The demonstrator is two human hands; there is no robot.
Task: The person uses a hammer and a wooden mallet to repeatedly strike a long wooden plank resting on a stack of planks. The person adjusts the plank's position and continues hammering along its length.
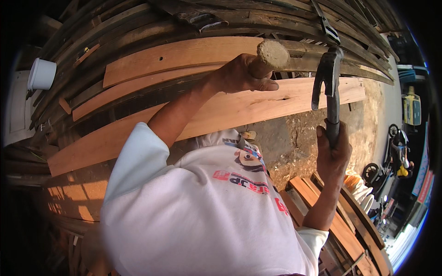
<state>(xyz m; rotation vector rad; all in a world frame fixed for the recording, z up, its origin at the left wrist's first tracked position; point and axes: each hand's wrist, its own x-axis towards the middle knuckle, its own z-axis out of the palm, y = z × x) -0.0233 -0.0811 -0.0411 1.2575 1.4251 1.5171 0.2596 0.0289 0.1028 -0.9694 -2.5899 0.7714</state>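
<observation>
My left hand (237,76) is closed around a thick wooden chisel handle (272,55), its pale, battered end tilted up toward me. Its lower part is hidden behind my fingers and forearm. Under that hand lies a long plank (239,102) with a smooth reddish-brown face. To the right, my right hand (334,145) grips a claw hammer (332,92) by its dark handle. The hammer's head points away from me, with the claw on the left, apart from the chisel handle.
Another board (175,57) with a small hole lies beyond. A handsaw (202,19) and a dark metal tool (328,30) rest on stacked lumber at the back. A white bucket (42,74) stands far left. More planks (340,221) lie at lower right; motorcycles (396,156) stand farther right.
</observation>
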